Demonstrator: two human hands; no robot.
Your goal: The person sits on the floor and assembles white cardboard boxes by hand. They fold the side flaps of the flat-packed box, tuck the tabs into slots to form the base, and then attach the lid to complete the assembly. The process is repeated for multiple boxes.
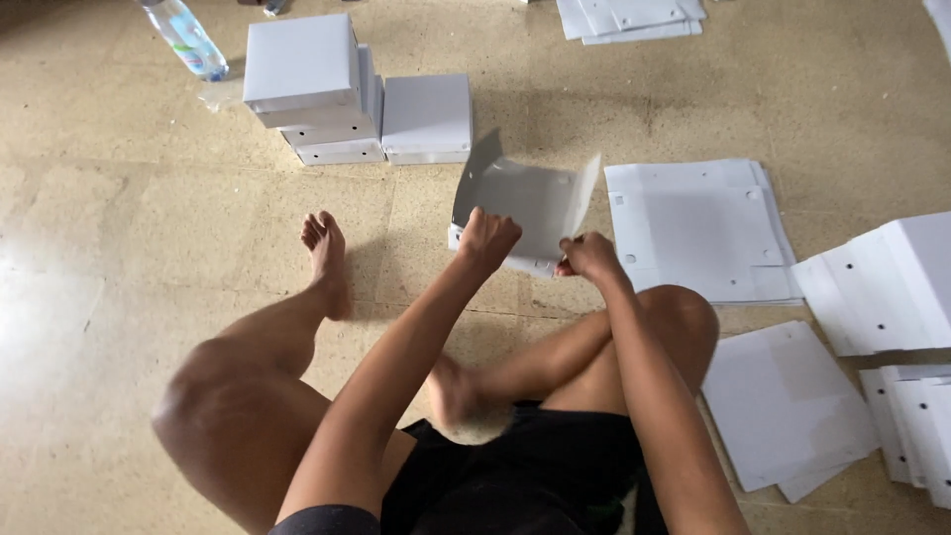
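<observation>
Head view: half-folded white cardboard box [525, 203], flaps raised, in both hands

bottle [188, 38]: top cut off | flat sheets [916, 431]: cut by right edge

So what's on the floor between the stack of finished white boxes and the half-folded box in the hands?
Nothing: in the head view, bare floor separates the stacked white boxes from the half-folded box.
</observation>
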